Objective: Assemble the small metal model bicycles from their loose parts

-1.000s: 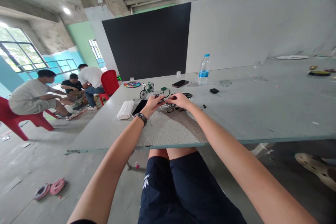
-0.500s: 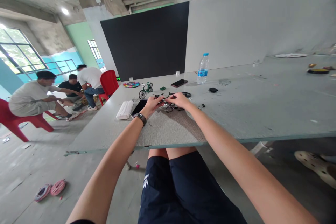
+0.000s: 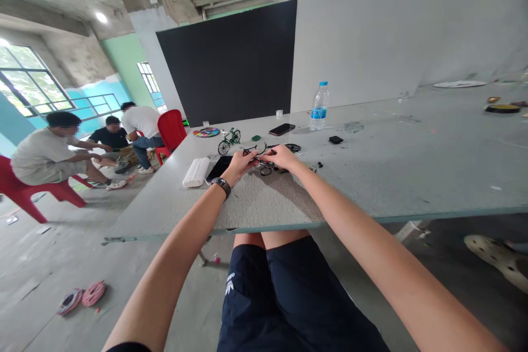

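My left hand [image 3: 240, 165], with a dark watch on its wrist, is closed in a pinch on a thin black model bicycle part [image 3: 262, 148]. My right hand [image 3: 282, 156] is closed on the same part from the other side, its fingertips close to the left ones. Exactly where each fingertip grips is too small to make out. Under and around the hands lie small loose pieces, among them a dark ring [image 3: 266, 171] and a black wheel [image 3: 293, 147]. Beyond my left hand a green model bicycle [image 3: 229, 141] stands upright.
On the grey table [image 3: 264, 203] are a white case [image 3: 196, 172], a dark tablet-like slab [image 3: 219, 168], a phone [image 3: 282, 129], a water bottle [image 3: 319, 107], a black pouch-like item [image 3: 335, 139] and a colourful disc [image 3: 206, 132]. Several people sit on red chairs or low down at left.
Both hands stay nearly in place on the black part, with only slight finger movement at most. A seated person at left has drawn an arm back.
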The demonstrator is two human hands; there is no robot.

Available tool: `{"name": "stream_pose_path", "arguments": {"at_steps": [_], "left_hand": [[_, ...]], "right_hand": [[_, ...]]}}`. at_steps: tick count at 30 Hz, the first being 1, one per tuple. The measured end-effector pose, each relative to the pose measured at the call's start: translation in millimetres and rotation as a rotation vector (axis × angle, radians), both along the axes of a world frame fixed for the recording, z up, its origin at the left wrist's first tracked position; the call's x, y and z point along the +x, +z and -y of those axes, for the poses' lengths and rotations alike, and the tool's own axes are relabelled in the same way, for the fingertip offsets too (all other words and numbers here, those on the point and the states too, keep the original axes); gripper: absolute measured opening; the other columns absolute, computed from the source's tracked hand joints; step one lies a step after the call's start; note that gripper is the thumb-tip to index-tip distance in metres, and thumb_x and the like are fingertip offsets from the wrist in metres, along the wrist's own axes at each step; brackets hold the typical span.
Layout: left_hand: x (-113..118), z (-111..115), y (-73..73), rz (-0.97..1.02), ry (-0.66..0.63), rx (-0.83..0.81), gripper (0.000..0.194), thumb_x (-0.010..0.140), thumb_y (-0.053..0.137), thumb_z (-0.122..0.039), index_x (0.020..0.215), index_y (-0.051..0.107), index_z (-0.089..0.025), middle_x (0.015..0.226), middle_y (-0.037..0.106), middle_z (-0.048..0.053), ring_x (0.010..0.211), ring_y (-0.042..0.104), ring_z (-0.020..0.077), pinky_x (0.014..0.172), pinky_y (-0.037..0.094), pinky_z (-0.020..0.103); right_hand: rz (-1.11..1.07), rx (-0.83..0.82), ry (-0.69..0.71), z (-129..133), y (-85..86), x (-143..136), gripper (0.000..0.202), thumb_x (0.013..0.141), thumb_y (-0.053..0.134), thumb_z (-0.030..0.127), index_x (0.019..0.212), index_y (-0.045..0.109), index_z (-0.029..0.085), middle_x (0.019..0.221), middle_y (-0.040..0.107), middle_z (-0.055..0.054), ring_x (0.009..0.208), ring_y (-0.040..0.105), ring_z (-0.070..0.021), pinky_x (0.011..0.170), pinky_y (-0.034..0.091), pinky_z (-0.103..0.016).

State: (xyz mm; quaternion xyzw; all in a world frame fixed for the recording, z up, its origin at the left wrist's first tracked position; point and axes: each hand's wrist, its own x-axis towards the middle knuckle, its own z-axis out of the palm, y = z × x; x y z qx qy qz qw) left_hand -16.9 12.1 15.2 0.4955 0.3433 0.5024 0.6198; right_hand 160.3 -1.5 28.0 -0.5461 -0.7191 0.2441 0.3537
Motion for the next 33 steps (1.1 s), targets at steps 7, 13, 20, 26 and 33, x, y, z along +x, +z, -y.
{"name": "stream_pose_path", "arguments": {"at_steps": [7, 13, 20, 26, 33], "left_hand": [[-1, 0, 0.3, 0.005, -0.017, -0.038, 0.016, 0.085, 0.072, -0.016, 0.076, 0.063, -0.008, 0.072, 0.066, 0.003, 0.059, 0.059, 0.0078, 0.065, 0.051, 0.023], [-1, -5, -3.3, 0.041, -0.038, -0.044, 0.011, 0.085, 0.072, -0.013, 0.077, 0.066, -0.006, 0.077, 0.068, 0.007, 0.065, 0.061, 0.0092, 0.074, 0.053, 0.026], [-2, -6, -1.3, 0.109, -0.064, -0.032, 0.006, 0.081, 0.068, -0.001, 0.081, 0.069, -0.007, 0.083, 0.071, 0.008, 0.075, 0.066, 0.0110, 0.087, 0.054, 0.028], [-2, -3, 2.2, 0.112, -0.039, -0.040, 0.008, 0.081, 0.066, -0.001, 0.079, 0.068, -0.008, 0.082, 0.071, 0.008, 0.078, 0.067, 0.0118, 0.090, 0.054, 0.030], [-3, -8, -3.2, 0.091, -0.076, -0.002, 0.009, 0.079, 0.070, -0.003, 0.072, 0.066, -0.008, 0.079, 0.070, 0.007, 0.075, 0.065, 0.0119, 0.087, 0.053, 0.031]], "right_hand": [[0.043, 0.035, -0.033, -3, -2.1, 1, 0.048, 0.074, 0.068, 0.063, 0.069, 0.071, 0.016, 0.054, 0.051, 0.001, 0.053, 0.042, -0.0118, 0.054, 0.029, -0.026], [0.067, 0.058, -0.069, -6, -3.0, 2, 0.047, 0.077, 0.066, 0.061, 0.064, 0.069, 0.016, 0.054, 0.055, 0.000, 0.056, 0.048, -0.0136, 0.056, 0.030, -0.026], [0.044, 0.147, -0.088, -7, -3.6, 1, 0.037, 0.080, 0.068, 0.053, 0.072, 0.074, 0.017, 0.068, 0.068, -0.003, 0.069, 0.060, -0.0178, 0.059, 0.033, -0.025], [0.038, 0.157, -0.079, -4, -0.9, -1, 0.035, 0.081, 0.069, 0.051, 0.075, 0.076, 0.017, 0.071, 0.071, -0.004, 0.071, 0.063, -0.0191, 0.061, 0.035, -0.026], [0.030, 0.138, -0.078, -11, -5.2, 1, 0.034, 0.079, 0.072, 0.051, 0.078, 0.078, 0.017, 0.074, 0.074, -0.005, 0.074, 0.066, -0.0208, 0.063, 0.039, -0.027]]}}
